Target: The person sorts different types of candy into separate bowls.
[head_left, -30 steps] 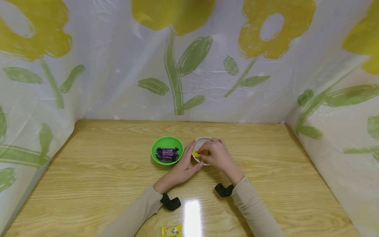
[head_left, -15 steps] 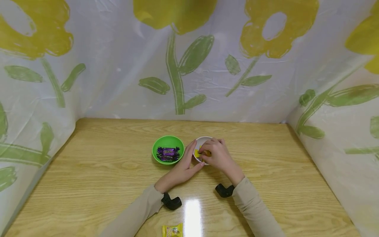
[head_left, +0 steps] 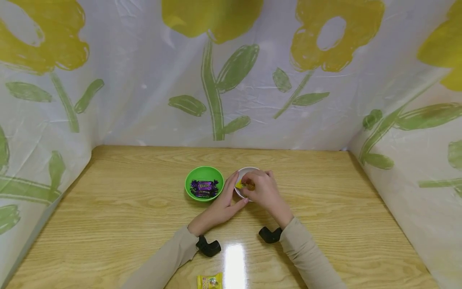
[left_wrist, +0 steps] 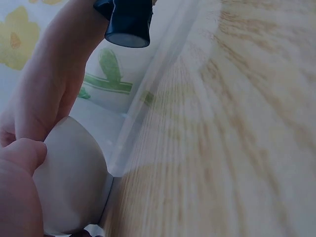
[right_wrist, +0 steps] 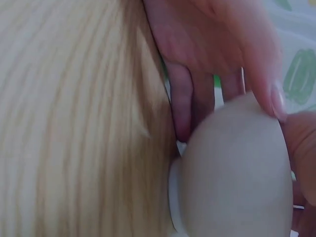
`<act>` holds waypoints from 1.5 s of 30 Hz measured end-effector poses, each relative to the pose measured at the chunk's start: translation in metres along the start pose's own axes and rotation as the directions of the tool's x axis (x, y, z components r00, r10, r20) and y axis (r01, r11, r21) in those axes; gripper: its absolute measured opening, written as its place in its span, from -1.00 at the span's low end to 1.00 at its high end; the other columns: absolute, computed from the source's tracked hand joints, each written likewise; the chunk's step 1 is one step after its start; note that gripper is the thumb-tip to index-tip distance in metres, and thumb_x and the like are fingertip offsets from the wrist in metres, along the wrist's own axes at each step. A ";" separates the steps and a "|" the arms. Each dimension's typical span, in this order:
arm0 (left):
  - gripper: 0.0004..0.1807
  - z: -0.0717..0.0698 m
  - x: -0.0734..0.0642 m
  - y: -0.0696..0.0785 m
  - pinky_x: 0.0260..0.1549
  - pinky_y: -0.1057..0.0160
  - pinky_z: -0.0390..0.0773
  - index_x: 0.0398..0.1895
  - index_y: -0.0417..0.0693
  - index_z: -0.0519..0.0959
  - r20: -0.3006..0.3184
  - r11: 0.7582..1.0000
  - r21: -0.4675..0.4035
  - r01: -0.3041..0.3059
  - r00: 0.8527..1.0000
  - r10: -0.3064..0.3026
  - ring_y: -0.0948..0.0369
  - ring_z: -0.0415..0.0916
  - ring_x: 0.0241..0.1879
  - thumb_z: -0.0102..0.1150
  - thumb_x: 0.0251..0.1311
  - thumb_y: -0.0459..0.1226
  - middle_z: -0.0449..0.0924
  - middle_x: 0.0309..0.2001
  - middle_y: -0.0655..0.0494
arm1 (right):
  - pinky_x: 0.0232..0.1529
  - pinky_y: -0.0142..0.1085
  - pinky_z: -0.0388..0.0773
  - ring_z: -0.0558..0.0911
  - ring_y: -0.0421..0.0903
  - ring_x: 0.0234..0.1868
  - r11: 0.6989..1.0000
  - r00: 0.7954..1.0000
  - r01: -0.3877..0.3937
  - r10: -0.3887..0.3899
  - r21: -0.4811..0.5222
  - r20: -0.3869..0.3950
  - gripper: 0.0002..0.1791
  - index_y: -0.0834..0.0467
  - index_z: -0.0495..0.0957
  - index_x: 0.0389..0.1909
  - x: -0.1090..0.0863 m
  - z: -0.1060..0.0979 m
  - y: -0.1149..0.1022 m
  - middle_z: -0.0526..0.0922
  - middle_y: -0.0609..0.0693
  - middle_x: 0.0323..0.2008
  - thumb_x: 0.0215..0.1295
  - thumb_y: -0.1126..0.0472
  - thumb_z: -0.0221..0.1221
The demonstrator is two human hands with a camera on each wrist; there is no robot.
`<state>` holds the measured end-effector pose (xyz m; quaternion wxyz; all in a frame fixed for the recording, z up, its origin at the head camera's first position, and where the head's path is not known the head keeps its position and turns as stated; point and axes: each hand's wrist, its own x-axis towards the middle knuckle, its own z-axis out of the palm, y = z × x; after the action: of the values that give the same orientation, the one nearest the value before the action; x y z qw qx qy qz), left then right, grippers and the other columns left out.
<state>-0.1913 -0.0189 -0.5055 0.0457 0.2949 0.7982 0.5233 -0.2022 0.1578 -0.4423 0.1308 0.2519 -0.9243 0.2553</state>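
Observation:
A small white bowl (head_left: 243, 174) stands on the wooden table, and yellow-wrapped candy (head_left: 239, 184) shows inside it. My left hand (head_left: 220, 204) holds the bowl from its left side, the thumb over the near rim and the fingers along the outer wall. Over the bowl, my right hand (head_left: 265, 192) curls its fingers down inside and pinches a yellow-wrapped candy, partly hidden by the hand. Both wrist views show the bowl's outer wall (left_wrist: 71, 173) close up, but its contents are hidden there.
Just left of the left hand is a green bowl (head_left: 205, 171) with purple-wrapped candies (head_left: 204, 186). A yellow packet (head_left: 210, 281) lies at the table's near edge. A flowered cloth (head_left: 144, 100) encloses the back and sides. Black wrist mounts (head_left: 209, 247) sit at both cuffs.
My right hand has shifted slightly, its fingers curling differently over the candy in the white bowl. The left hand keeps its hold, and the green bowl stays in place.

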 end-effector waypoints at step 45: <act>-0.03 0.000 0.000 0.002 0.43 -0.09 -0.02 0.60 -0.14 -0.29 -0.008 1.000 -0.014 -0.013 1.000 0.013 0.08 -0.31 0.55 0.11 0.42 -0.07 -0.30 0.58 -0.15 | -0.54 -0.40 0.46 0.52 -0.25 -0.60 0.997 0.995 0.003 0.006 0.082 -0.099 -0.92 0.17 0.70 -0.49 -0.001 -0.022 -0.026 0.68 -0.05 -0.49 0.16 0.35 0.33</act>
<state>-0.1903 -0.0187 -0.5038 0.0410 0.2977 0.7928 0.5302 -0.1848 0.1506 -0.4141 0.1660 0.2434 -0.9056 0.3052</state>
